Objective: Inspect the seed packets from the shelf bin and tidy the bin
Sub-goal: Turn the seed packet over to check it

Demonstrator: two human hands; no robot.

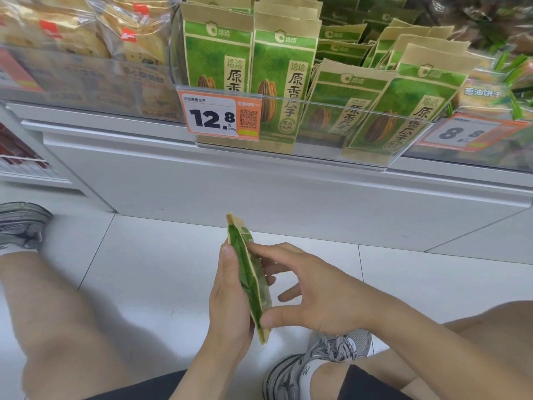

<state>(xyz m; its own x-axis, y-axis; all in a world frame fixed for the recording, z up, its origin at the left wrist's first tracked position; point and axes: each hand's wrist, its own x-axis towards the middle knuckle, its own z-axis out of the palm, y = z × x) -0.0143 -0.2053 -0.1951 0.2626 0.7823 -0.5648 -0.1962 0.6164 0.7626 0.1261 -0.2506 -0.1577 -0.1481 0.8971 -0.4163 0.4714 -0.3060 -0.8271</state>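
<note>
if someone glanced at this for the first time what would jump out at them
Low in the middle, both hands hold one green seed packet edge-on: the left hand cups it from behind, while the right hand pinches it with thumb and fingers. Above, a clear shelf bin is packed with matching green packets, some leaning, beside an orange price tag reading 12.8.

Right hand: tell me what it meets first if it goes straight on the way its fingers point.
The right hand points left, and its fingertips already touch the green seed packet held edge-on. Directly behind that lies the left hand. Nothing else stands between.
</note>
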